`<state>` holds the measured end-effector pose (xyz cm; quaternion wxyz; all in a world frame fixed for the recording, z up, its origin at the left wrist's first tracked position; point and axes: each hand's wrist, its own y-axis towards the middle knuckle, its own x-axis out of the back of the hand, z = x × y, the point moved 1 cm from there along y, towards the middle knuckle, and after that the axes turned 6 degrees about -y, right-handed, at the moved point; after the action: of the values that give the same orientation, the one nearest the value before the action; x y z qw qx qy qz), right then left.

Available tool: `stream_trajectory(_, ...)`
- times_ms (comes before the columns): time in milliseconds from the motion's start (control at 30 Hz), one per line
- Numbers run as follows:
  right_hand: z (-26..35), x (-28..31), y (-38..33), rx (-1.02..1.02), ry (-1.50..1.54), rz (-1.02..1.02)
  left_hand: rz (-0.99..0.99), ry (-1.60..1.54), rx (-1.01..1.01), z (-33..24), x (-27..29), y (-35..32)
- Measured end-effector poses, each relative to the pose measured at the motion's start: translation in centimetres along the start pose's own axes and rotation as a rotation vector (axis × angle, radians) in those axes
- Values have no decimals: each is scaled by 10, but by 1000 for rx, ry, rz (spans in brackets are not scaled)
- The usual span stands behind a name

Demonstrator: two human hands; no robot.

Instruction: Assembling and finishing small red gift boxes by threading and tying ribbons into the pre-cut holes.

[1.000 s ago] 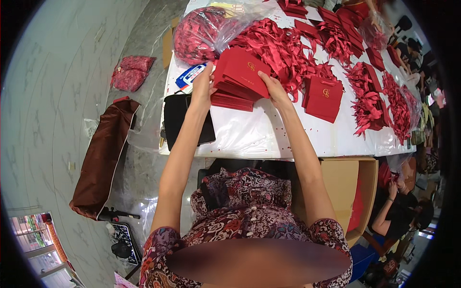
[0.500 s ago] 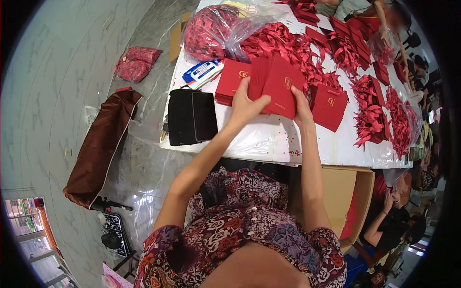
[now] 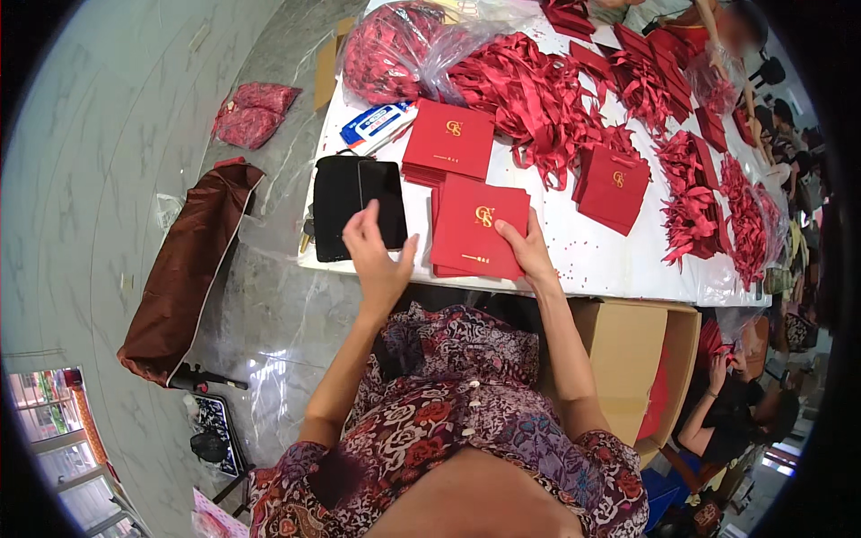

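My right hand [image 3: 527,249] grips a stack of flat red paper bags [image 3: 475,229] by its right edge, thumb on top, near the table's front edge. Gold lettering marks the top one. My left hand [image 3: 381,260] is off the stack, fingers apart and empty, above the front of a black pouch [image 3: 336,211] with a dark phone [image 3: 383,202] on it. Just beyond the held stack lies another pile of red bags [image 3: 448,134]. To the right sits a smaller group of red bags with ribbon handles [image 3: 614,188].
Loose red ribbons [image 3: 529,90] heap beyond the piles, beside a clear plastic bag of red ribbons [image 3: 390,54]. A blue-and-white packet [image 3: 377,125] lies at the left. Below the table's right side stands an open cardboard box [image 3: 623,359]. Other people work at the right.
The fanned red bags have come down toward me and are squared into a stack in my right hand. My left hand has let go and moved left.
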<state>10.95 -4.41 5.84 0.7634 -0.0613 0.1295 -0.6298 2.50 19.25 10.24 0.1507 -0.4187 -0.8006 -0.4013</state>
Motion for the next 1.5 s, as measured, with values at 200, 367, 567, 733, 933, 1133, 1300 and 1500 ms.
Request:
stream_trajectory(200, 2, -21, 1, -23, -13, -36, 14, 49, 238, 42, -11, -13)
stream_trajectory(367, -2, -28, 2, 13, -83, -1, 89, -286, 651, 93, -8, -13)
stream_trajectory(567, -20, -51, 13, 116, -91, -14, 69, -648, 758, 96, 15, 6)
stream_trajectory(733, -5, -70, 17, 268, -562, -26, 2, -511, 645, 118, 26, 2)
stream_trajectory(933, -2, -65, 13, 210, -216, 60, -22, -2, 342, 82, 25, 1)
stream_trajectory(1133, -15, -77, 11, 386, -550, -58, 3, -38, -57, 16, 20, -11)
stream_trajectory(1300, -14, -74, 8, 296, -672, -33, 470, 4, -221, -21, 13, -15)
stream_trajectory(1500, -11, -59, -2, 75, -395, 64, 580, 187, -175, -13, 8, -15)
